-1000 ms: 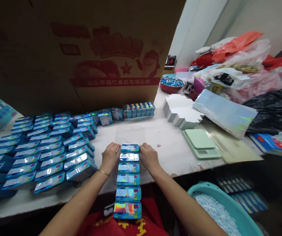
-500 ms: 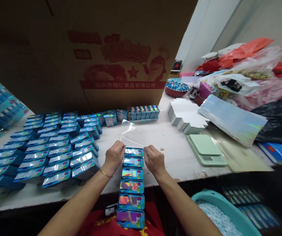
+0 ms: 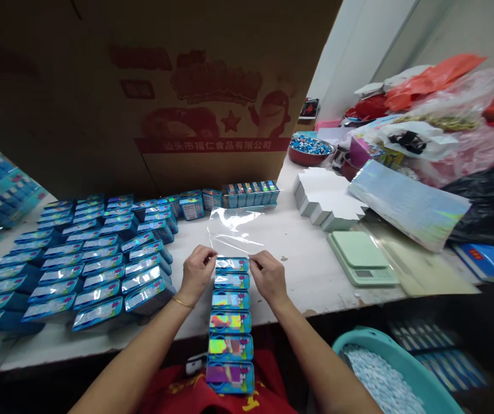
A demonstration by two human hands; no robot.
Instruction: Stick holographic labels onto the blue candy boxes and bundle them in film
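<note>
A single row of several small blue boxes (image 3: 230,322) with shiny holographic fronts runs from my lap up to the table edge. At its far end lies a clear plastic bag (image 3: 236,227), glossy and spread flat on the table. My left hand (image 3: 198,270) pinches the bag's near edge at the left corner of the farthest box. On the opposite corner my right hand (image 3: 268,275) pinches the other side of that edge. Whether the farthest box sits inside the bag's mouth I cannot tell.
Rows of blue boxes (image 3: 100,264) stand at the left. Behind rises a large cardboard carton (image 3: 212,69); a wrapped row of boxes (image 3: 251,194) sits before it. To the right are white card stacks (image 3: 328,198), a green scale (image 3: 362,259) and a teal basin (image 3: 402,351) below.
The clear bag has gone from raised and folded to lying flatter and wider beyond the boxes. Both hands stay at the far end of the row, with only slight movement.
</note>
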